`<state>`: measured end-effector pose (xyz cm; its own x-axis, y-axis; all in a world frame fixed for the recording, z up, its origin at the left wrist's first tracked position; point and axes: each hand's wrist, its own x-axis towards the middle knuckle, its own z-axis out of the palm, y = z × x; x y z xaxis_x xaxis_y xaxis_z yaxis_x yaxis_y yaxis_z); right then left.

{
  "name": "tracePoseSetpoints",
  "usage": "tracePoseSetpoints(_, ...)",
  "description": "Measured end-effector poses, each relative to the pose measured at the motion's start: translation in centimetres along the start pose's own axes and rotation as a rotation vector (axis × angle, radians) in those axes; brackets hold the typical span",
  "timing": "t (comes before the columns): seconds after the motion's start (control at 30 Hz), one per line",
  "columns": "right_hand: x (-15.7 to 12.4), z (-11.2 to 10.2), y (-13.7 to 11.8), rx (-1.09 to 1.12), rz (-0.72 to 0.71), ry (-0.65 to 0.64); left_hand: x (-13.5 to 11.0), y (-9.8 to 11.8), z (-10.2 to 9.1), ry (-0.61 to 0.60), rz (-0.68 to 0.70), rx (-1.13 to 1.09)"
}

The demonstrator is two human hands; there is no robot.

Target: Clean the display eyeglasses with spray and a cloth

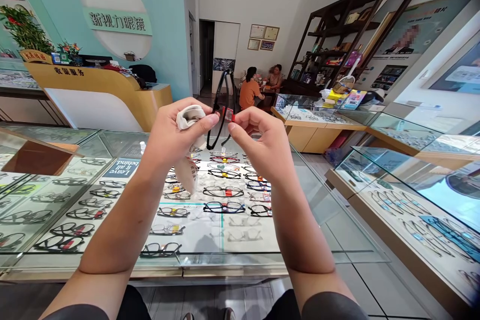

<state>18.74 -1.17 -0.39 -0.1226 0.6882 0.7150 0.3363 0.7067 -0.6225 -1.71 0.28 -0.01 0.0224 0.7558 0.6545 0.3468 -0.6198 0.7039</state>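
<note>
Upright in front of me, a pair of black-framed eyeglasses is seen nearly edge-on between my two hands. My left hand is closed, with its thumb and fingers on the frame's left side. A pale cloth is bunched in that same hand, its loose end hanging below. Thumb and forefinger of my right hand pinch a small red tag at the lens of the eyeglasses. Under my hands is a glass display case with rows of eyeglasses inside, many bearing red or yellow tags.
More glass cases with eyeglasses stand at the right and left. A wooden reception counter is at the far left. Two people sit at a table at the back, near a dark shelf.
</note>
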Motion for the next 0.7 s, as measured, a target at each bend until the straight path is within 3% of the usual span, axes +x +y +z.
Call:
tracePoseSetpoints(0.27, 0.1, -0.9, 1.2, -0.224, 0.05, 0.279, 0.2, -0.2, -0.4, 0.064, 0.006, 0.073)
tracePoseSetpoints(0.47, 0.7, -2.0, 2.6, -0.328, -0.016, 0.461, 0.4, -0.8, -0.5, -0.032, 0.011, 0.139)
tracePoseSetpoints(0.6, 0.6, -2.0, 2.1, -0.321, -0.07, 0.396, 0.4, -0.7, -0.5, -0.042, 0.001, 0.127)
tracePoseSetpoints(0.7, 0.1, -1.7, 1.2, -0.322, -0.128, 0.173, 0.5, -0.6, -0.4, -0.012, 0.016, 0.096)
